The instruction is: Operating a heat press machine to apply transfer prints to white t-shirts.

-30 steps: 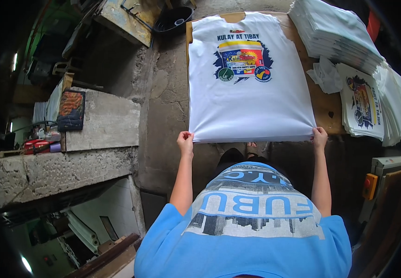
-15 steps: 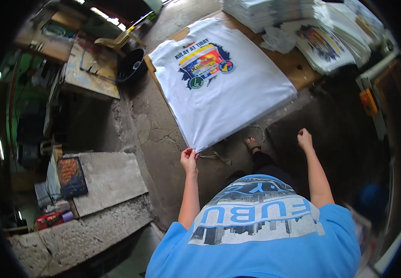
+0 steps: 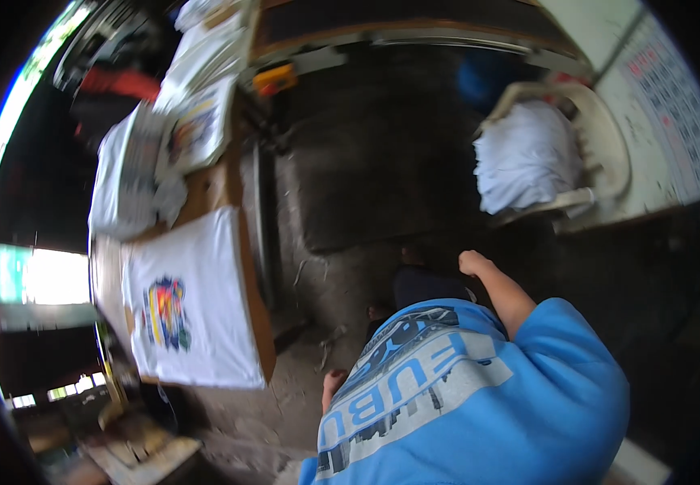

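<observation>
My left hand (image 3: 333,383) hangs low beside my body, partly hidden by my blue shirt, its fingers curled in with nothing showing in them. Out in front of me, my right hand (image 3: 474,263) is closed in a loose fist, with nothing visible in it and touching nothing. Left of me, a white printed T-shirt (image 3: 212,307) lies flat on a brown table, apart from both hands. On the right, a heap of white cloth (image 3: 527,158) rests on a beige plastic chair (image 3: 608,145).
Beyond the T-shirt, stacks of folded white shirts (image 3: 128,174) and a printed pile (image 3: 196,133) sit on the table (image 3: 262,339). An orange box (image 3: 275,79) shows at the far side. A calendar (image 3: 673,113) hangs on the right wall.
My left hand has let go of the T-shirt's corner and dropped to my side. My body and view have turned right, bringing the chair with white cloth into view.
</observation>
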Motion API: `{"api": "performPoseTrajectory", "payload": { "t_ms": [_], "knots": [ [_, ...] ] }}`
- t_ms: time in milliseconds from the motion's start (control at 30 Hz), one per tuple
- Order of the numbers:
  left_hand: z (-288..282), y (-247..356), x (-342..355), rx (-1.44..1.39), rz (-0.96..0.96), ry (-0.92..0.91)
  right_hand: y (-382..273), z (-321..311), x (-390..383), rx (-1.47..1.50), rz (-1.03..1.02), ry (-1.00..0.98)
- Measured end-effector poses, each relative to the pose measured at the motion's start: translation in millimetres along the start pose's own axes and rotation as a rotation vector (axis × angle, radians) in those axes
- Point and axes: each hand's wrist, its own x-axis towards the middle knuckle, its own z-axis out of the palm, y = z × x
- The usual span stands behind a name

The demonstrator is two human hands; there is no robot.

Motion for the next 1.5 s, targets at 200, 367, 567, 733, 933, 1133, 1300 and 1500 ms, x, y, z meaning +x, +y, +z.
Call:
{"api": "performPoseTrajectory", "payload": {
  "t_ms": [200, 367, 567, 733, 933, 1133, 1300, 1500],
  "knots": [
    [33, 79, 47, 0.163, 0.003, -0.058, 58, -20, 5, 0.324, -0.090, 0.254],
    [99, 248, 56, 0.163, -0.186, 0.015, 160, -63, 20, 1.002, 0.100, 0.310],
    [175, 345, 96, 0.220, -0.066, -0.084, 292, -155, 67, 1.802, 0.239, 0.655],
    [273, 458, 99, 0.456, 0.225, -0.189, 367, -195, 115, 2.182, 0.495, 0.586],
    [292, 497, 77, 0.763, 0.294, -0.224, 379, -212, 150, 1.950, 0.670, 0.708],
    [299, 522, 103, 0.724, 0.310, -0.258, 393, -228, 158, 2.592, -0.327, 1.085],
    [362, 637, 104, 0.693, 0.765, -0.159, 324, -323, 91, 2.420, -0.692, 0.859],
    [441, 787, 33, 0.535, 1.360, 0.051, 218, -400, -58, 0.961, -1.177, 0.008]
  ]
}}
